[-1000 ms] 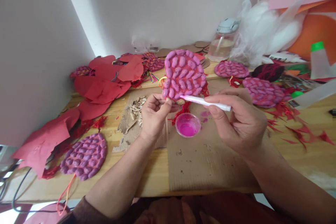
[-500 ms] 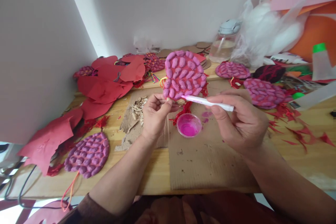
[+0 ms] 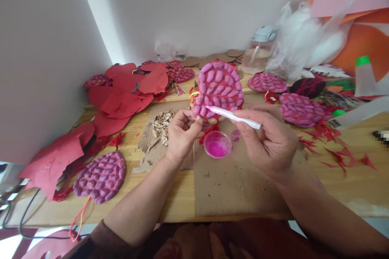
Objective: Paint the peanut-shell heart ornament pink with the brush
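A heart-shaped red plaque (image 3: 219, 85), covered with pink-painted peanut shells, is held up in front of me. My left hand (image 3: 184, 133) pinches its lower left edge between thumb and fingers. My right hand (image 3: 269, 139) is closed round a white felt-tip pen (image 3: 234, 117). The pen's pink tip touches a shell at the plaque's lower left. Below the plaque, a clear plastic cup (image 3: 217, 144) of bright pink paint stands on flat cardboard (image 3: 237, 190). A yellow cord loop (image 3: 194, 96) and red tassel threads (image 3: 209, 133) hang from the plaque.
Unpainted shells (image 3: 161, 126) lie left of the cup. Cut red paper (image 3: 121, 101) is piled at the back left. A finished-looking pink shell plaque (image 3: 101, 177) lies at the front left, another (image 3: 300, 109) at the right. A lidded jar (image 3: 258, 50) and plastic bag (image 3: 290, 40) stand behind.
The plaque has shifted slightly right and turned more upright. My right hand has moved left with the pen, whose tip now meets a shell farther in from the lower edge.
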`<state>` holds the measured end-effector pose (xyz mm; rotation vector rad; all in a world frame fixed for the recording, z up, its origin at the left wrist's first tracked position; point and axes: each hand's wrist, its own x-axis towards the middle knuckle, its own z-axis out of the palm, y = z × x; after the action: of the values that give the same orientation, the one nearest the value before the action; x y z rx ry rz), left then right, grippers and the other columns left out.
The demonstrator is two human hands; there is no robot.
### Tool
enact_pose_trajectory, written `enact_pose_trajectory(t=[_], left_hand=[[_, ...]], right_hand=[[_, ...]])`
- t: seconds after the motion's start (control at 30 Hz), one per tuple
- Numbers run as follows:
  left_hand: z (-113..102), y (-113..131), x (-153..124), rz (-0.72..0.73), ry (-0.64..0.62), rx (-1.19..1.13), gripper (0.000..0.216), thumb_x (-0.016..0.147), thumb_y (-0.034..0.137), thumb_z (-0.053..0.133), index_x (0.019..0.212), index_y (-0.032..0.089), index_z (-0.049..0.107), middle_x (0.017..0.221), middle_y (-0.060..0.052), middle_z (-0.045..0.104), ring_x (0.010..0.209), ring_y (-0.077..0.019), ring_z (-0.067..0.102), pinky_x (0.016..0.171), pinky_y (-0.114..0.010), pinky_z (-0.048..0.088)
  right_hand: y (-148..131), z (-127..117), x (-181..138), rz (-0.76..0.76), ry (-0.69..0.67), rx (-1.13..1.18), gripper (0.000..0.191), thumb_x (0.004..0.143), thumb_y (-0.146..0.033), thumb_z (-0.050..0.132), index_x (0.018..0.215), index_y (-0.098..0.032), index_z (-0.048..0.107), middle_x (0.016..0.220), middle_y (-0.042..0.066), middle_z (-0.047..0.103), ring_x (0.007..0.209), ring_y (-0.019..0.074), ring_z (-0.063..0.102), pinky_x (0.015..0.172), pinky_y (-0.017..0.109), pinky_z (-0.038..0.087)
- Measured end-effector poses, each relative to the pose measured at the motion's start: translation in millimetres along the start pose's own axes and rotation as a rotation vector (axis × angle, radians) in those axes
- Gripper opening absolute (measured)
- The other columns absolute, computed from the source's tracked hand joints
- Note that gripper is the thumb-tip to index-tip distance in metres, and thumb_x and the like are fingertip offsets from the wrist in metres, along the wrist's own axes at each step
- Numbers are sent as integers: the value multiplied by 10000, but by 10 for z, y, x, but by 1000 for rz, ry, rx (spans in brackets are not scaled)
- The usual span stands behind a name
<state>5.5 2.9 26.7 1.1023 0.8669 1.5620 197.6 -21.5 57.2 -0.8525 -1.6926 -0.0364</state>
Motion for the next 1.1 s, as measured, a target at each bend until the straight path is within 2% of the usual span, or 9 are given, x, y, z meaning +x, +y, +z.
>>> enact_pose_trajectory(t=[0.33, 0.57, 0.83, 1.1], left_hand=[[-13, -11, 14, 18, 13, 12, 271, 749, 291, 843, 833, 168, 617, 756, -10, 719, 632, -133, 722, 640, -256, 639], [12, 4, -25, 55, -25, 94, 266, 764, 296, 837, 835, 166, 617, 768, -8, 694, 651, -114, 698, 664, -238, 617], [7, -8, -38, 51, -52, 121, 241, 778, 270, 820, 848, 165, 615, 781, -7, 683, 659, -113, 693, 666, -242, 608], [-2, -23, -16, 75, -31, 136, 249, 767, 274, 824, 853, 167, 616, 781, -19, 703, 669, -118, 705, 665, -231, 600]], right_hand=[[-14, -23, 2, 9, 27, 56, 323, 838, -121, 730, 1116, -284, 754, 918, 24, 763, 898, 219, 681, 809, 402, 573], [-12, -23, -2, 96, 25, 111, 305, 865, -150, 713, 1142, -275, 742, 1003, 35, 758, 955, 238, 717, 840, 428, 589], [6, -21, 10, 75, 55, 25, 313, 863, -134, 712, 1149, -260, 745, 1019, 42, 761, 963, 237, 703, 865, 435, 569], [6, -16, 42, -37, 26, 1, 318, 836, -114, 736, 1128, -239, 744, 957, 27, 764, 907, 199, 706, 826, 368, 577]])
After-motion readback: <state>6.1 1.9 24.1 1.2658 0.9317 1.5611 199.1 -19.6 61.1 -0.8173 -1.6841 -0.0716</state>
